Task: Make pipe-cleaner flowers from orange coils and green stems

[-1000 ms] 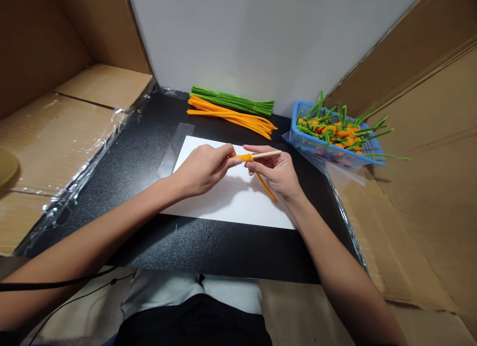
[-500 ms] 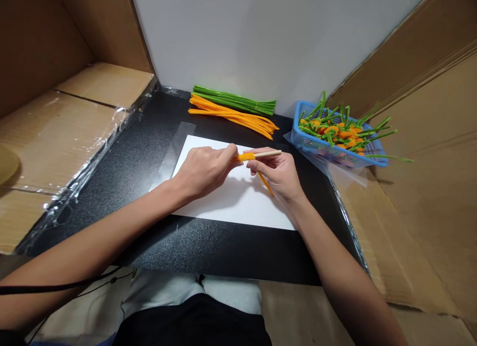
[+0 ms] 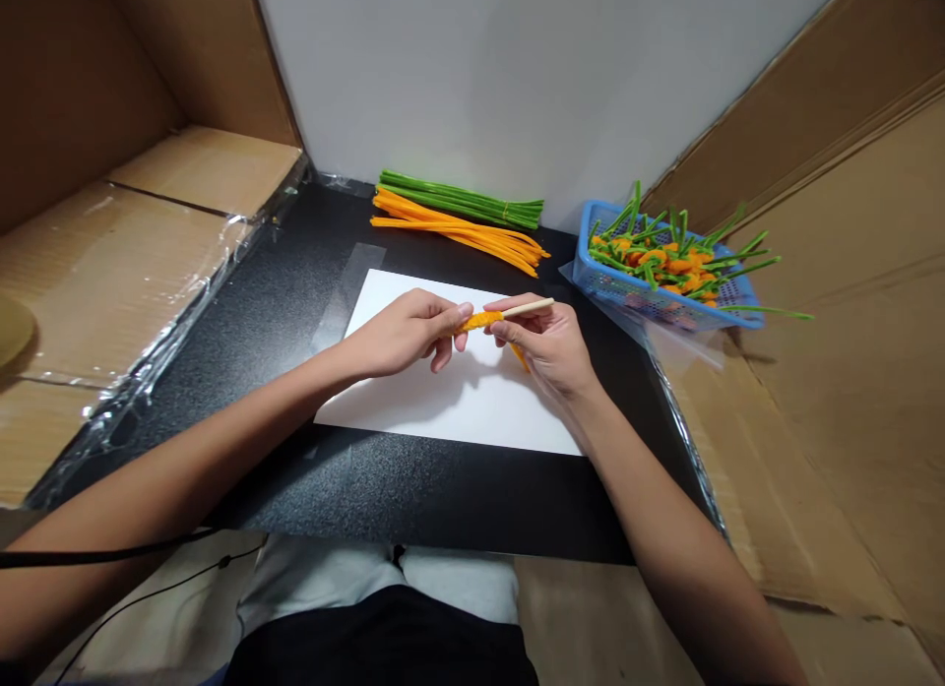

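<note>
An orange pipe cleaner (image 3: pixel 482 320) is coiled round a thin pale wooden stick (image 3: pixel 533 308), held above a white sheet of paper (image 3: pixel 413 415). My left hand (image 3: pixel 417 334) pinches the coiled left end between thumb and forefinger, its other fingers loosely bent. With thumb and fingers closed, my right hand (image 3: pixel 550 343) grips the stick and the coil's right end. The stick's bare tip sticks out past the right fingers. A loose orange tail of the pipe cleaner hangs below the right hand. The stick's left end is hidden.
Behind the paper lie bundles of green pipe cleaners (image 3: pixel 458 199) and orange pipe cleaners (image 3: pixel 465 235). A blue basket (image 3: pixel 668 307) at the back right holds several orange-and-green twisted pieces (image 3: pixel 683 263), over a clear plastic bag (image 3: pixel 686 342). Cardboard (image 3: pixel 827 371) flanks the black table (image 3: pixel 384 489).
My left hand has rolled, opening its lower fingers while its thumb and forefinger stay on the coil. The hanging orange tail shows shorter below my right hand.
</note>
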The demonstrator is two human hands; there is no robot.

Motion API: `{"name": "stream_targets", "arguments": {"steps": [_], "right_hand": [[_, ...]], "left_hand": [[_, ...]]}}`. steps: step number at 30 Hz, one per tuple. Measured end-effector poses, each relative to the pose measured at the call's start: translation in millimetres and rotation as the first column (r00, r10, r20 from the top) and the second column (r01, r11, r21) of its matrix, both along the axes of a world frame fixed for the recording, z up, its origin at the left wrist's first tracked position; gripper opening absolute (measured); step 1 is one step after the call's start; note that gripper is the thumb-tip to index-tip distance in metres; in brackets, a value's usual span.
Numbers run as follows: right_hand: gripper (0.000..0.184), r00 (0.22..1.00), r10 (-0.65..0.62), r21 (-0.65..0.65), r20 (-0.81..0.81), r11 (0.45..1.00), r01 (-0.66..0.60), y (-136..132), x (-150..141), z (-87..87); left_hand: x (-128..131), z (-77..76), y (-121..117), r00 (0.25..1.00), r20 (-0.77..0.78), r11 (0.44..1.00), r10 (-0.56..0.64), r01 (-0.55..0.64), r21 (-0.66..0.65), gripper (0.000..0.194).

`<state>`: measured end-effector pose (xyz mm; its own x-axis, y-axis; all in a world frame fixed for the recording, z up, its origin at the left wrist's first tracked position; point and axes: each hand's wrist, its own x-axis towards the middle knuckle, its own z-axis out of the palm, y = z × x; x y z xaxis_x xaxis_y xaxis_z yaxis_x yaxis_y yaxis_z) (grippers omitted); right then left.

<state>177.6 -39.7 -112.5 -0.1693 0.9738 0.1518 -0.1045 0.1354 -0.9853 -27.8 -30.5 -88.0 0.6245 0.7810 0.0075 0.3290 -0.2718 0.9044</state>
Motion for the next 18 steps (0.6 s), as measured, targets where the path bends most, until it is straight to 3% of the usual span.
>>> {"name": "stream_targets", "arguments": {"steps": [2,3,6,8,9,11,13,16,18], "right_hand": [[0.023,0.999,-0.046,0.017,0.016,0.999,0.046,0.1,-0.1,-0.3],[0.022,0.997,-0.074,0.024,0.017,0.997,0.073,0.3,-0.1,-0.4],[0.021,0.993,-0.121,0.012,0.011,0.993,0.121,0.9,-0.7,-0.5],[0.022,0.994,-0.11,-0.019,0.001,0.994,0.11,0.8,-1.7,0.0],[0.023,0.995,-0.099,-0.033,-0.005,0.995,0.099,0.5,-2.2,0.5],[0.029,0.997,-0.074,-0.041,-0.028,0.997,0.072,-0.1,-2.3,1.9],[0.033,0.998,-0.049,-0.027,-0.04,0.999,0.047,-0.3,-1.0,3.5],[0.03,1.0,-0.004,0.001,-0.003,1.0,0.004,0.4,3.3,5.5],[0.026,0.999,0.012,0.022,0.03,1.0,-0.013,1.4,5.9,5.9]], "left_hand": [[1.1,-3.7,-2.4,0.994,-0.038,0.977,0.105,-0.096,0.189,0.047],[1.9,-5.9,-4.0,0.982,-0.06,0.931,0.179,-0.149,0.334,0.042],[3.9,-12.4,-7.5,0.923,-0.124,0.695,0.364,-0.181,0.696,0.029],[4.1,-14.9,-7.8,0.896,-0.156,0.603,0.416,-0.144,0.784,0.03],[3.9,-15.1,-7.2,0.889,-0.162,0.594,0.427,-0.141,0.792,0.032],[3.0,-13.4,-5.4,0.897,-0.158,0.64,0.413,-0.162,0.751,0.038],[1.8,-9.6,-3.0,0.931,-0.139,0.761,0.336,-0.182,0.623,0.042],[0.2,-3.8,0.2,0.987,-0.061,0.95,0.149,-0.126,0.286,0.048],[-0.1,-2.4,0.8,0.997,-0.016,0.992,0.071,-0.069,0.104,0.051]]}}
